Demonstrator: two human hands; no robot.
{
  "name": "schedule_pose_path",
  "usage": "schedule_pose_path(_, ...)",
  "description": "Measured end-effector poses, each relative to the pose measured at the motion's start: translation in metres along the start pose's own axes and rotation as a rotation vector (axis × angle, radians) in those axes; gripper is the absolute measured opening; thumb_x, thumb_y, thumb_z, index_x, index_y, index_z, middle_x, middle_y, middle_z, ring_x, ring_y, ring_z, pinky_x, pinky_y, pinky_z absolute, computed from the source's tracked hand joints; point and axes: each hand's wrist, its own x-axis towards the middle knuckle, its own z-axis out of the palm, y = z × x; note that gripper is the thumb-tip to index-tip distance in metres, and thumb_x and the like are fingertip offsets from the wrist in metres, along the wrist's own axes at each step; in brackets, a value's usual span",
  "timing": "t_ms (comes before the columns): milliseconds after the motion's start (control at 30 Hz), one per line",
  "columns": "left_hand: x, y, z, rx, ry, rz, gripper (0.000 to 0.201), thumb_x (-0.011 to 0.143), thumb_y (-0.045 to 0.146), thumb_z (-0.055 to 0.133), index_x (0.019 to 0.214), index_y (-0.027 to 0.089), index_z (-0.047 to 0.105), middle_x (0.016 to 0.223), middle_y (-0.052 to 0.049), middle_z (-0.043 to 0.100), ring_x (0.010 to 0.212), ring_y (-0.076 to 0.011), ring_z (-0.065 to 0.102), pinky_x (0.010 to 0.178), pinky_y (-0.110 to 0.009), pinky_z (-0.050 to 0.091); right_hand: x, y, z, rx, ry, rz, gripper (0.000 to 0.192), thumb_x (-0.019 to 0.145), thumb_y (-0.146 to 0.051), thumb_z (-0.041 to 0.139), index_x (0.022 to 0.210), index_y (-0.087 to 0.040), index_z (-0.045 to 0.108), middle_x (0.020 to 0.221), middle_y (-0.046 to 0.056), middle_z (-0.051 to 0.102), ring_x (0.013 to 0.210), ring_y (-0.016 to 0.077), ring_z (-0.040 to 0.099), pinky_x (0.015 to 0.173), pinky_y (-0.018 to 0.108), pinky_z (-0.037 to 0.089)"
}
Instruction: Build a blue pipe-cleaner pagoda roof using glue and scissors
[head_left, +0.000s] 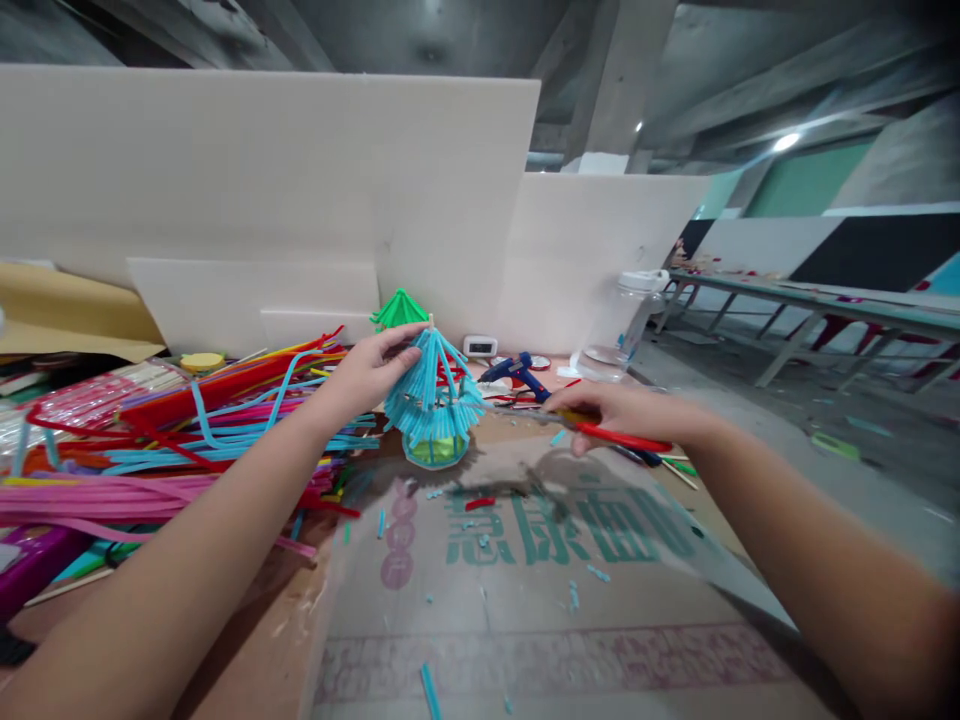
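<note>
A small light-blue pavilion-shaped model (433, 408) stands upright on the work surface. Fuzzy strips form its pointed roof and fringed tier, and pale green shows inside its base. My left hand (382, 368) grips the upper left side of the roof, its thumb and fingers against the strips. In my right hand (604, 410) is a tool with red and yellow handles (626, 437). Its slim metal end points left, reaching close to the model's fringe; I cannot tell if they touch, or whether the tool is scissors or pliers. Blue clippings (574, 595) lie below.
Bundles of coloured pipe cleaners (165, 450) cover the left side. Behind stand a green model roof (403, 308), a small white digital display (480, 346), a blue glue gun (517, 373) and a clear jug (619, 325). White boards (262, 180) rise at the back.
</note>
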Motion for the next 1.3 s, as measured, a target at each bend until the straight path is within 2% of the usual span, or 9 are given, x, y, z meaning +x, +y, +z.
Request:
schedule_pose_path(167,0.002,-0.003,-0.013,-0.023,-0.003,-0.033,0.056,0.089,0.053,0.052,0.132,0.017,0.057,0.133,-0.011,0.061,0.119,-0.0238,0.058,0.101,-0.038,0.047,0.0,0.041,-0.003,0.048,-0.021,0.057,0.054,0.081,-0.058,0.059,0.118,-0.019,0.065,0.116,0.008,0.066,0.105,0.0269,0.06,0.086,0.033,0.045)
schedule_pose_path(300,0.002,-0.008,-0.031,0.02,-0.006,-0.136,0.059,0.084,0.059,0.057,0.125,0.018,0.062,0.124,-0.011,0.067,0.11,-0.0247,0.063,0.095,-0.04,0.05,0.017,0.047,0.026,-0.122,0.133,0.212,0.053,0.078,-0.056,0.062,0.114,-0.017,0.066,0.11,0.012,0.069,0.098,0.0283,0.062,0.082,0.034,0.046)
schedule_pose_path(367,0.002,-0.009,-0.035,0.056,-0.045,-0.148,0.06,0.082,0.059,0.059,0.124,0.017,0.062,0.121,-0.011,0.068,0.108,-0.0244,0.064,0.095,-0.04,0.05,0.026,0.046,0.044,-0.159,0.157,0.278,0.049,0.081,-0.046,0.06,0.122,-0.018,0.062,0.11,0.012,0.07,0.094,0.0266,0.064,0.081,0.034,0.047)
schedule_pose_path(567,-0.002,0.003,-0.023,0.153,-0.126,-0.123,0.06,0.081,0.057,0.061,0.127,0.019,0.06,0.124,-0.01,0.066,0.107,-0.0242,0.064,0.093,-0.039,0.051,0.038,0.045,0.072,-0.223,0.243,0.313,0.048,0.087,-0.035,0.054,0.131,-0.015,0.055,0.127,0.016,0.063,0.109,0.0278,0.062,0.092,0.035,0.045)
schedule_pose_path(867,-0.003,0.005,-0.005,0.328,-0.026,-0.104,0.069,0.08,0.063,0.056,0.135,0.022,0.054,0.13,-0.01,0.061,0.114,-0.0278,0.059,0.095,-0.039,0.047,0.049,0.054,0.087,-0.313,0.311,0.273,0.048,0.09,-0.038,0.052,0.133,-0.017,0.058,0.111,0.016,0.062,0.099,0.026,0.06,0.088,0.035,0.045)
schedule_pose_path(1000,-0.003,0.005,0.0,0.361,0.003,-0.099,0.069,0.081,0.064,0.053,0.132,0.018,0.056,0.125,-0.012,0.062,0.109,-0.027,0.06,0.092,-0.037,0.049,0.045,0.045,0.079,-0.34,0.34,0.21,0.041,0.092,-0.035,0.051,0.127,-0.018,0.064,0.105,0.014,0.062,0.094,0.0248,0.06,0.085,0.035,0.045)
schedule_pose_path(1067,-0.004,0.006,0.001,0.364,-0.004,-0.095,0.07,0.082,0.065,0.052,0.132,0.017,0.056,0.124,-0.012,0.062,0.108,-0.0268,0.06,0.092,-0.037,0.048,0.041,0.031,0.072,-0.346,0.455,0.155,0.033,0.094,-0.034,0.048,0.115,-0.017,0.068,0.103,0.013,0.063,0.091,0.0237,0.06,0.083,0.034,0.044)
schedule_pose_path(1167,-0.004,0.008,0.001,0.385,-0.014,-0.097,0.071,0.083,0.065,0.051,0.133,0.015,0.055,0.123,-0.013,0.061,0.105,-0.0269,0.06,0.091,-0.039,0.047,0.039,-0.001,0.063,-0.369,0.704,-0.042,0.027,0.096,-0.034,0.047,0.1,-0.015,0.065,0.093,0.011,0.066,0.087,0.0225,0.06,0.078,0.033,0.044)
schedule_pose_path(1300,-0.003,0.008,0.002,0.411,-0.004,-0.092,0.071,0.083,0.066,0.049,0.132,0.015,0.055,0.122,-0.014,0.061,0.102,-0.0266,0.06,0.09,-0.04,0.047,0.049,-0.044,0.063,-0.452,0.812,-0.361,0.022,0.096,-0.036,0.05,0.1,-0.018,0.061,0.092,0.01,0.068,0.087,0.0216,0.059,0.077,0.033,0.042)
